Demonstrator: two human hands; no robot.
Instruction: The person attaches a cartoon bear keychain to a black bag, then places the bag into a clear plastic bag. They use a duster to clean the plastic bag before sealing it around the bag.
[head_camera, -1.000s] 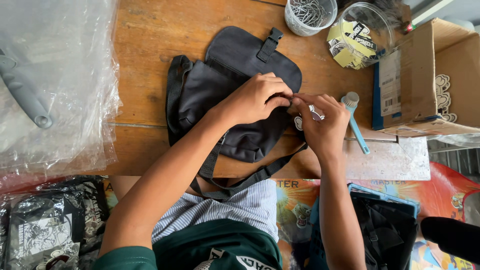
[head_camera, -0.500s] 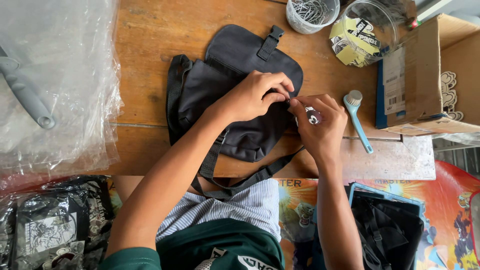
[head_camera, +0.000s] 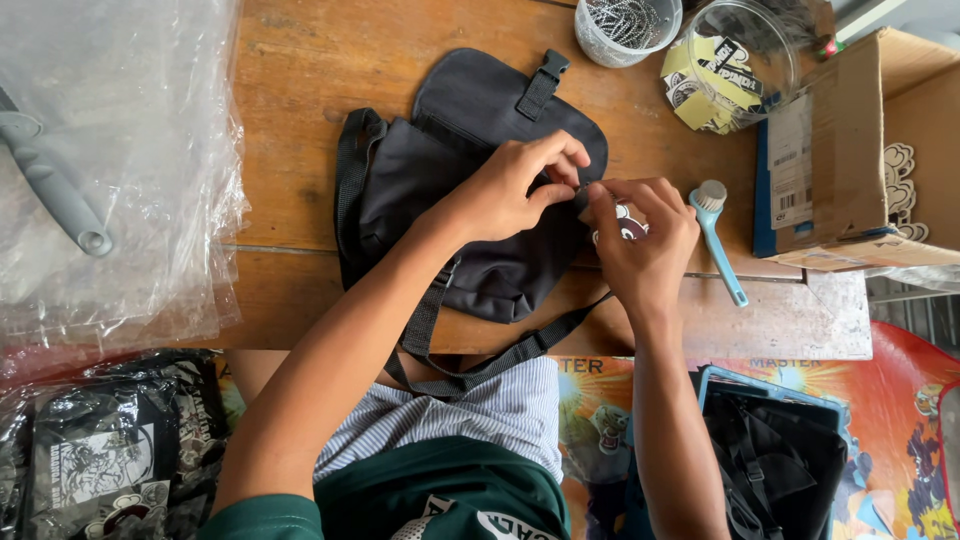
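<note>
Nearby, brush (head_camera: 718, 235) lies beside right hand (head_camera: 640, 245).

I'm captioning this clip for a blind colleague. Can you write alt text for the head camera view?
Seen from above, a person's left hand and right hand pinch a small charm at the edge of a black strap bag lying on a wooden table. A light blue brush lies just right of the hands, before an open cardboard box; clear plastic bags lie at left.
</note>
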